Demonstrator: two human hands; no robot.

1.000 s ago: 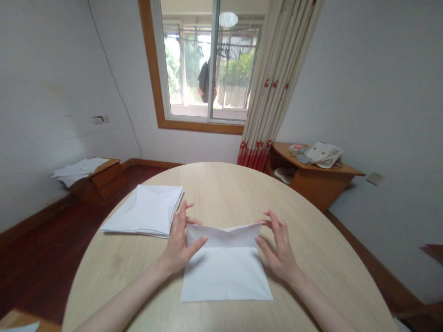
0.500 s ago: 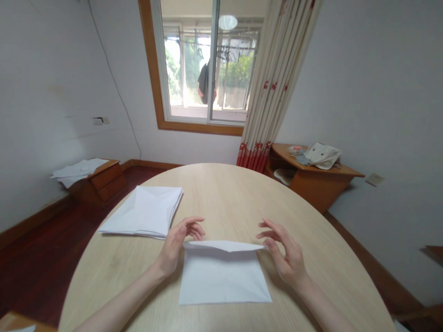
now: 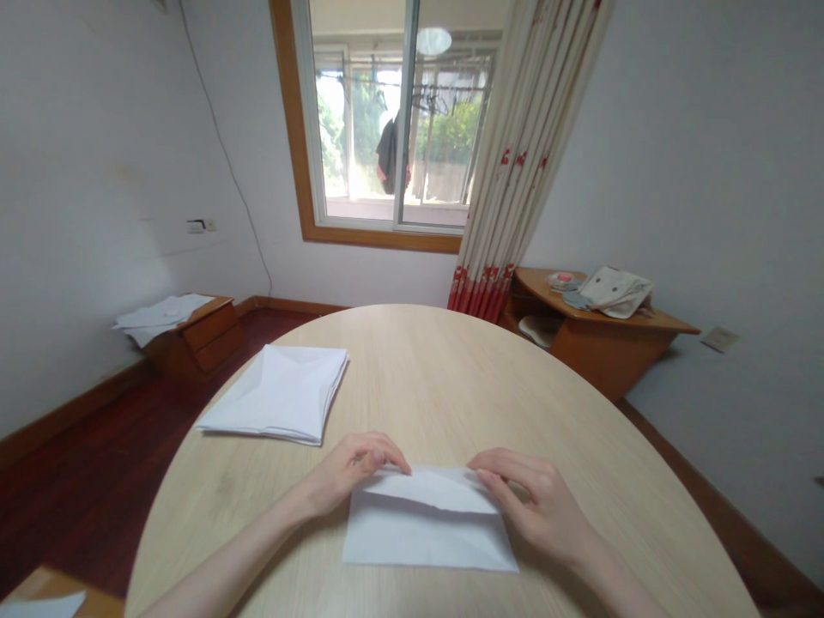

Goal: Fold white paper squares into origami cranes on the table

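Folded sheet of white paper point(image 3: 428, 534) flat on the tabletop point(image 3: 444, 378), near the edge closest to the camera and roughly midway along it, with the upper flap point(image 3: 433, 487) lying creased across its far half. Left grip point(image 3: 351, 470) closed at the flap's left end, fingertips point(image 3: 396, 461) curled down onto the paper. Right grip point(image 3: 531, 493) likewise closed at the right end, fingers point(image 3: 495, 468) laid over the flap's edge; both grips holding the flap, thumbs not clearly visible. Well apart on the left, near the far-left edge of the tabletop: stack of folded white paper point(image 3: 276, 396), squared and flat. Beyond the tabletop on the left: low wooden drawer cabinet point(image 3: 196, 339) bearing loose white sheets point(image 3: 160, 313), above a dark red wooden floor point(image 3: 83, 481). On the right: wooden corner shelf point(image 3: 611, 348) carrying a cream cloth bag point(image 3: 618, 292) and a small round dish point(image 3: 562, 279). Straight ahead: wood-framed window point(image 3: 379, 129) with a dark garment point(image 3: 388, 156) hanging outside, and a red-patterned cream curtain point(image 3: 508, 197) to its right.
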